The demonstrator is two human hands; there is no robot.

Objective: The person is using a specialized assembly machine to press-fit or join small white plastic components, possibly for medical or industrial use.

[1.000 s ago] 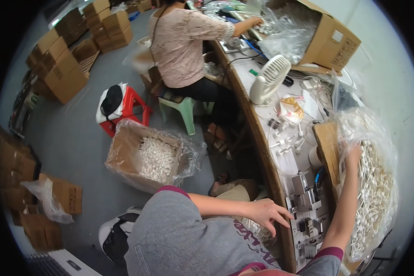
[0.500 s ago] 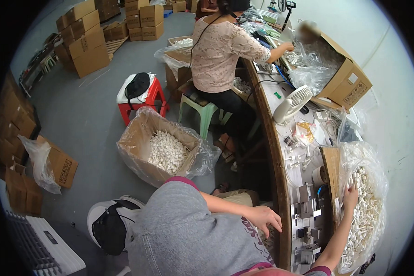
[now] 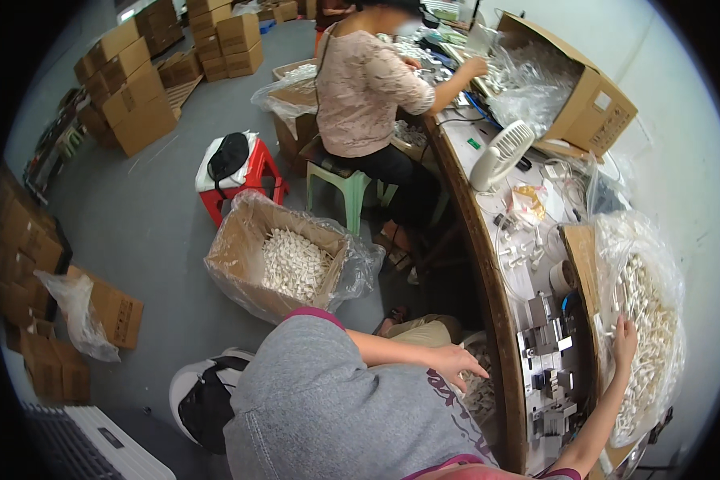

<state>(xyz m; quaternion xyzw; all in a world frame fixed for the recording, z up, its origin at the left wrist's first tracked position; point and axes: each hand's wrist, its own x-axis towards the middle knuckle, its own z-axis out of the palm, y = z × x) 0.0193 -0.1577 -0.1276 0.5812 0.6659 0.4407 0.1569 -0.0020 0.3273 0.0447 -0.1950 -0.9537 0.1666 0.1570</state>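
Right hand: the person's right hand reaches out along a bare forearm into the clear plastic bag of small white plastic parts lying at the right end of the bench; the fingers are spread and lie on the heap; whether they grip any part I cannot tell.
Left hand: the left hand hangs below the bench's near edge, palm down, fingers loosely splayed and released; it rests just above a smaller heap of white parts in a clear bag under the bench edge; contact cannot be made out.
Bag of parts: it sits in a brown cardboard tray, its plastic bunched up round the pile; it lies at the far right, against the pale wall.
Bench: a long curved wooden workbench runs from top centre to lower right; between the two hands stand small grey metal jigs; further along lies a white desk fan.
Floor: an open cardboard box lined with clear plastic, holding more white pieces, stands left of the bench; a red plastic stool with a dark bag on it is behind it.
Co-worker: another person in a patterned pink top sits on a green stool at the far end of the bench, hand among the parts there.
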